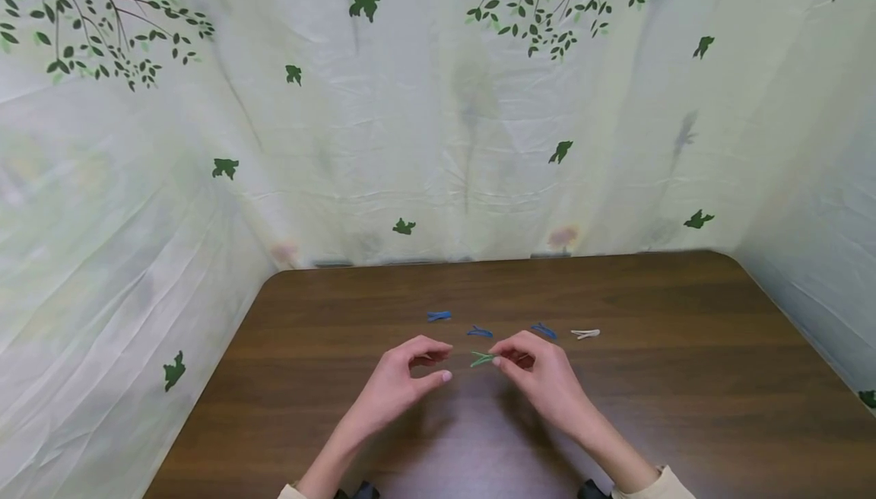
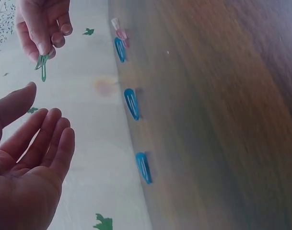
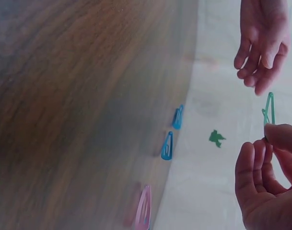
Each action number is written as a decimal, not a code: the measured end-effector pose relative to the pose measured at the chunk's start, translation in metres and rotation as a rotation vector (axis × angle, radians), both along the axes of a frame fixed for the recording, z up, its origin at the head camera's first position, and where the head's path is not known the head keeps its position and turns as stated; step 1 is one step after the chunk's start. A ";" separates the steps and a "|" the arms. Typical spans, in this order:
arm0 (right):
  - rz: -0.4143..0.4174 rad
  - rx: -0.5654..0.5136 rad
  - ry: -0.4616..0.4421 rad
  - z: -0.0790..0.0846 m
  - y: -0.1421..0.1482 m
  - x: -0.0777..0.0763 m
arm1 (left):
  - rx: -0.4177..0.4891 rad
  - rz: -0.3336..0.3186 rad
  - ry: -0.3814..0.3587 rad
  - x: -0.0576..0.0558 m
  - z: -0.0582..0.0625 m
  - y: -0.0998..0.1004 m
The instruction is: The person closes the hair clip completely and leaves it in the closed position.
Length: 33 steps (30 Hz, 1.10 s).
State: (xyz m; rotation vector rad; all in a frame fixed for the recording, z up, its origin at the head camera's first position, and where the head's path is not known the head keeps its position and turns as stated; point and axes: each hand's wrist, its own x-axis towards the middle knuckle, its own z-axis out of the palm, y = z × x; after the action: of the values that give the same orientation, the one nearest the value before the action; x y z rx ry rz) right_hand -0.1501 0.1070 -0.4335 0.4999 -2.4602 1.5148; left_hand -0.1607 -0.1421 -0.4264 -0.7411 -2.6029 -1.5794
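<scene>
A green snap hair clip [image 1: 480, 359] is pinched between the thumb and fingers of my right hand [image 1: 541, 377], above the table. Its two parts stand apart in a V, pointing toward my left hand. In the left wrist view the green clip [image 2: 42, 66] hangs below the right fingertips. My left hand [image 1: 407, 377] is just left of the clip, apart from it, with thumb and fingers spread and nothing between them. The left palm [image 2: 33, 187] shows in its own wrist view.
Beyond the hands, three blue hair clips [image 1: 439, 316] and a pale pink one [image 1: 585, 334] lie in a loose row on the brown wooden table [image 1: 684, 408]. A white curtain [image 1: 424, 141] with green leaf prints hangs behind the table and along its sides.
</scene>
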 end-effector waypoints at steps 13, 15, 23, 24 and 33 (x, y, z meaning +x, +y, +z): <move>-0.002 -0.020 -0.021 0.002 0.011 0.012 | -0.001 -0.033 0.033 0.005 0.001 0.016; -0.002 -0.018 -0.020 0.002 0.012 0.013 | 0.007 -0.036 0.035 0.006 0.000 0.018; -0.020 -0.014 -0.022 0.001 0.017 0.021 | 0.016 -0.044 0.049 0.013 -0.002 0.028; -0.021 -0.012 -0.023 0.001 0.018 0.022 | 0.016 -0.045 0.049 0.014 -0.002 0.029; -0.033 -0.002 0.009 0.001 0.020 0.028 | 0.027 -0.070 0.059 0.018 -0.001 0.038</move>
State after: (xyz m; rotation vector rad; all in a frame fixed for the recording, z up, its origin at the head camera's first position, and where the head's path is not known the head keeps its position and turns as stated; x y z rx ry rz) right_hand -0.1224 0.1269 -0.4327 0.4622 -2.4481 1.4985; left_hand -0.1430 -0.1037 -0.4275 -0.8727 -2.5360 -1.5817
